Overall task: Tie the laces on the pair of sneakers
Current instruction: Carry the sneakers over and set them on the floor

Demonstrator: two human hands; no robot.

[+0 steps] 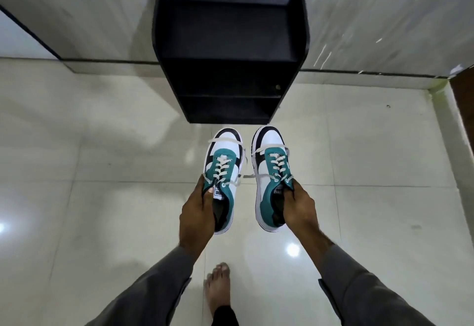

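Observation:
I hold a pair of teal, white and black sneakers in the air above the tiled floor, toes pointing away from me. My left hand [197, 212] grips the left sneaker [225, 161] by its collar, thumb inside the opening. My right hand [300, 207] grips the right sneaker [269, 161] the same way at its tongue and collar. The cream laces [222, 169] are threaded through the eyelets, and their loose ends hang untied across both shoes.
A black open shelf unit [228, 51] stands against the marble wall just beyond the sneakers. Glossy pale floor tiles [102, 197] spread all around. My bare foot [219, 287] stands on the floor below my hands. A dark wooden edge [464, 100] is at far right.

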